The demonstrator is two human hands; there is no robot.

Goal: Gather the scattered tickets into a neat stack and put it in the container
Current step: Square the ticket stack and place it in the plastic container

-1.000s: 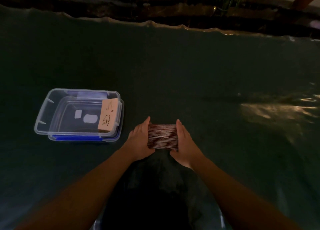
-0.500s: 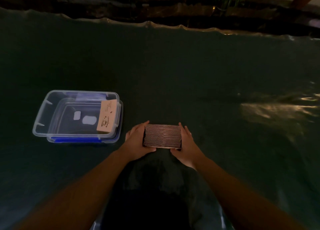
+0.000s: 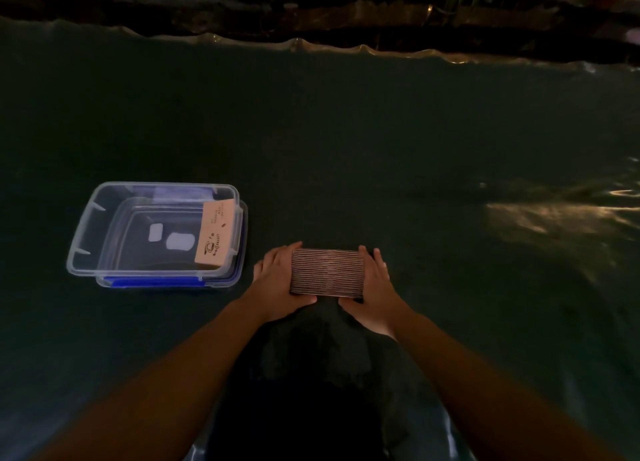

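Dark green cloth [image 3: 346,141] covers the whole table, pretty dim lighting. Both hands are clamped on the stack of tickets [image 3: 327,272], left hand [image 3: 277,280] cupped around its left end with the thumb under the near edge, right hand [image 3: 375,287] pressed flat on the right end. Compared to a second ago the stack looks squarer and sits a touch lower toward the person, barely any shift otherwise. Clear plastic container [image 3: 83,252] sits off to the left, with one loose ticket [image 3: 213,233] leaning inside against its right wall.
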